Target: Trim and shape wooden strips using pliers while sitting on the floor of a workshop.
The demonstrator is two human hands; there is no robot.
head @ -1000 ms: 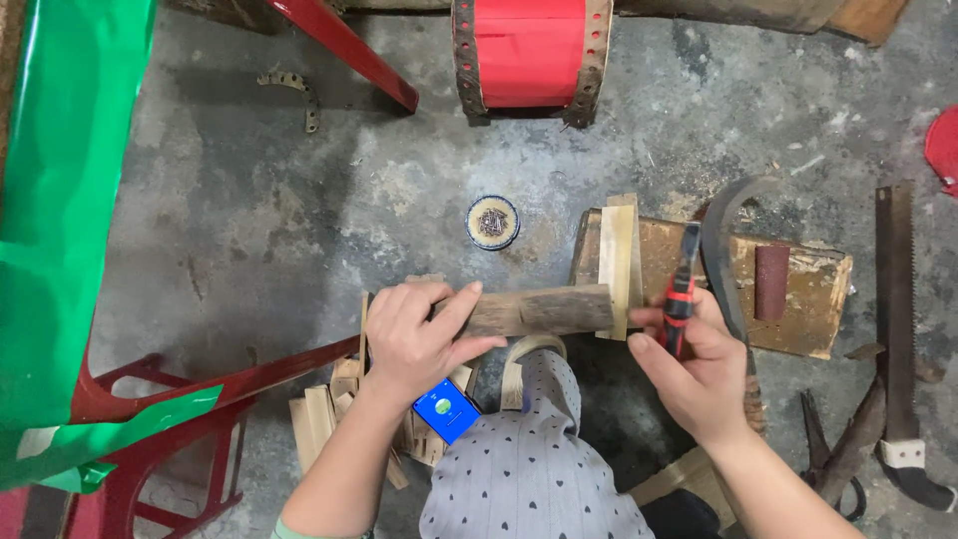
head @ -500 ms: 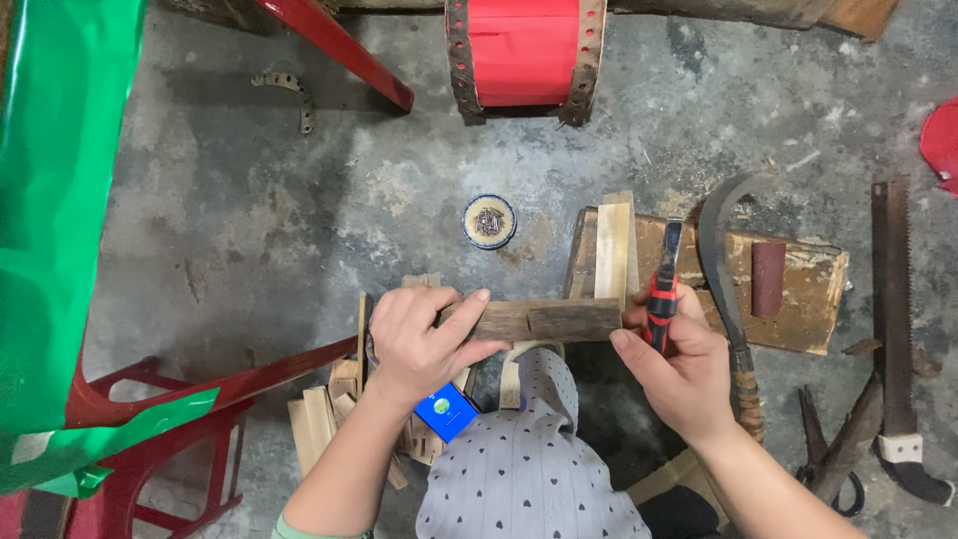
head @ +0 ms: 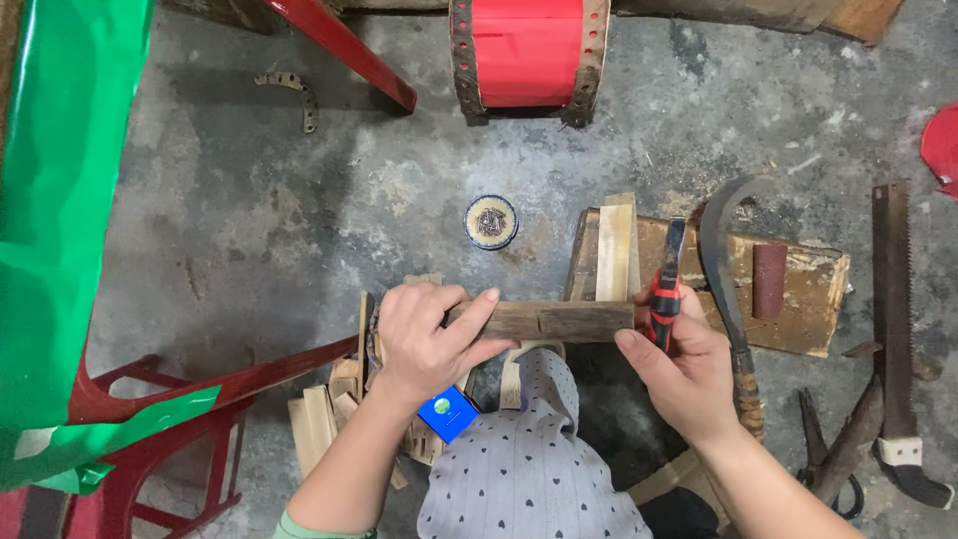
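Your left hand [head: 424, 339] wraps the left end of a short dark wooden block [head: 544, 320], fingers [head: 469, 311] curled over its top and clamped on it. The block lies level, crosswise in front of you, held above your knee, which is covered in grey cloth with small hearts [head: 529, 469].

Your right hand [head: 684, 374] is at the block's right end. Its fingers are closed around the red-and-black handle of a chisel [head: 667, 284], whose dark blade points away from you, and the thumb presses against the end of the block.

Just past the block, a larger wooden slab [head: 798, 289] rests on the concrete floor [head: 299, 220]. A pale wood strip [head: 614, 250] stands against its left part, and a small reddish-brown cylinder [head: 768, 279] lies on top of it. A curved sickle [head: 720, 250] lies across the slab, with its wrapped handle running down beside your right wrist.

Farther right on the floor lie a hand saw [head: 891, 309] and some dark pincers [head: 833, 454]. A small round tin [head: 491, 221] holding small metal bits sits on the floor beyond the block. Pale wood offcuts [head: 324, 419] are piled by your left forearm, next to a blue card [head: 447, 411]. There is a red drum-like frame [head: 527, 55] at the top, and at the left a red plastic chair [head: 180, 399] under a green sheet [head: 60, 200].
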